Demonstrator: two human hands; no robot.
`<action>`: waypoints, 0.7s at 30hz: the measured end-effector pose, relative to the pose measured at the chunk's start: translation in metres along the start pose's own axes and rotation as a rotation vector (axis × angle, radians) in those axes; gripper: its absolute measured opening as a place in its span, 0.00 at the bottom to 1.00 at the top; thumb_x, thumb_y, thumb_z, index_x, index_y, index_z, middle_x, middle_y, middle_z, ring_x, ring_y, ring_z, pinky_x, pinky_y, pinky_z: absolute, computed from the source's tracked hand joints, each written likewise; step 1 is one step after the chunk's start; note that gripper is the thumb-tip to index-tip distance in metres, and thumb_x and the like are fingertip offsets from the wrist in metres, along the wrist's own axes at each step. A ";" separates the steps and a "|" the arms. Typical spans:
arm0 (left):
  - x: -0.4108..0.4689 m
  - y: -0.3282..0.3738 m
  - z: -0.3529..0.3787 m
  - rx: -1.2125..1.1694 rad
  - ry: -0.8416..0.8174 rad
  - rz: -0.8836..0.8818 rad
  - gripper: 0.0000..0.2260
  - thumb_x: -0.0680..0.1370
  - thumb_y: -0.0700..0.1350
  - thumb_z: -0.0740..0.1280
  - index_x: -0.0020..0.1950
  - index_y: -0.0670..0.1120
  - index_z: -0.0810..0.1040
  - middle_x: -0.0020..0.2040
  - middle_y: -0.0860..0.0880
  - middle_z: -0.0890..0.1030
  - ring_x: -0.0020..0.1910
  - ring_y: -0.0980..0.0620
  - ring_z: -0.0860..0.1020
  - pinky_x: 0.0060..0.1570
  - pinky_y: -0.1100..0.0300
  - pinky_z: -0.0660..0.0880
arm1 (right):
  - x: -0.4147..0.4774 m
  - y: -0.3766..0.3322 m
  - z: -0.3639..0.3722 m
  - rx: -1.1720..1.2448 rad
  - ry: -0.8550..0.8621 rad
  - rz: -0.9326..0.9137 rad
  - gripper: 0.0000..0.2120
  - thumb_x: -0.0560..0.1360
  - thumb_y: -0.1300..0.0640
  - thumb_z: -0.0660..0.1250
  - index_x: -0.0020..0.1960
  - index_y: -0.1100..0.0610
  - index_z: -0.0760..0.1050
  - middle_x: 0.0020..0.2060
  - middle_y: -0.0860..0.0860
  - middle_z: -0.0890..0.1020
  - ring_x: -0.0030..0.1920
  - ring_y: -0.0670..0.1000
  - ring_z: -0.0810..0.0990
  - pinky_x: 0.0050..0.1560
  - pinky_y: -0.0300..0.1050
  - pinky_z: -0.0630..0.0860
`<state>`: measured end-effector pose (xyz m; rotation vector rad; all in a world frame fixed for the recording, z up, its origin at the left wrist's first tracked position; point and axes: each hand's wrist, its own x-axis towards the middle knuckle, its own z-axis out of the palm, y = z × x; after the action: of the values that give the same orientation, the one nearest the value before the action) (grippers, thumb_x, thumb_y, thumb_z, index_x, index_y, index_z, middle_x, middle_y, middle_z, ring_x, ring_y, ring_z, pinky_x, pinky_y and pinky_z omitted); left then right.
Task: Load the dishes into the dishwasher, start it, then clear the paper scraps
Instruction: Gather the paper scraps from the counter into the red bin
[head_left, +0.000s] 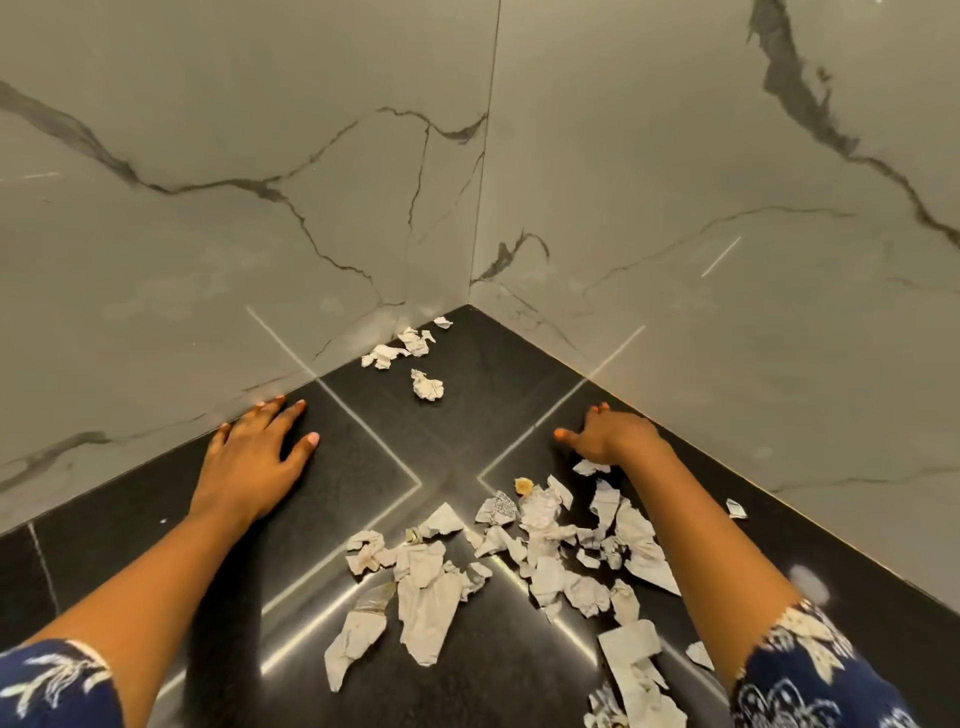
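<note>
Though torn, paper scraps (498, 561) crumpled, grey-white

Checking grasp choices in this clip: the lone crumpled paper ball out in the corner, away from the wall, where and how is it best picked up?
Pinch the crumpled paper ball across its bunched middle, coming straight down from above. It sits alone on the dark floor, clear of the scraps along the wall, so fingers probably fit on both sides. The left hand lies flat nearby and seems nearer; the right hand is at the opposite wall.
</note>
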<state>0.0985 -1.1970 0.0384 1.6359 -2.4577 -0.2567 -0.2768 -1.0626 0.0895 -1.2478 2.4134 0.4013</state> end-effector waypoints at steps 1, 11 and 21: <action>-0.001 0.001 -0.001 -0.001 0.022 -0.024 0.26 0.79 0.61 0.54 0.76 0.53 0.60 0.76 0.50 0.60 0.75 0.49 0.58 0.72 0.44 0.53 | -0.004 -0.013 -0.010 -0.095 0.021 0.021 0.33 0.78 0.36 0.48 0.74 0.56 0.59 0.75 0.55 0.60 0.73 0.59 0.61 0.71 0.60 0.58; -0.001 0.001 0.000 -0.003 0.102 -0.109 0.25 0.80 0.58 0.55 0.75 0.51 0.62 0.74 0.49 0.63 0.72 0.47 0.61 0.70 0.43 0.56 | 0.078 -0.197 -0.023 0.207 0.359 -0.825 0.25 0.77 0.42 0.61 0.72 0.47 0.65 0.71 0.52 0.65 0.72 0.54 0.62 0.71 0.53 0.59; -0.003 0.001 0.000 -0.020 0.004 0.064 0.29 0.78 0.62 0.48 0.77 0.53 0.57 0.77 0.52 0.58 0.75 0.51 0.56 0.73 0.47 0.52 | 0.001 -0.097 -0.002 0.248 0.016 -0.929 0.23 0.76 0.39 0.60 0.61 0.53 0.78 0.65 0.43 0.75 0.65 0.41 0.71 0.69 0.47 0.66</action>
<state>0.0985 -1.1934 0.0384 1.5458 -2.4911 -0.2685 -0.1978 -1.1184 0.0834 -2.0261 1.5611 -0.1788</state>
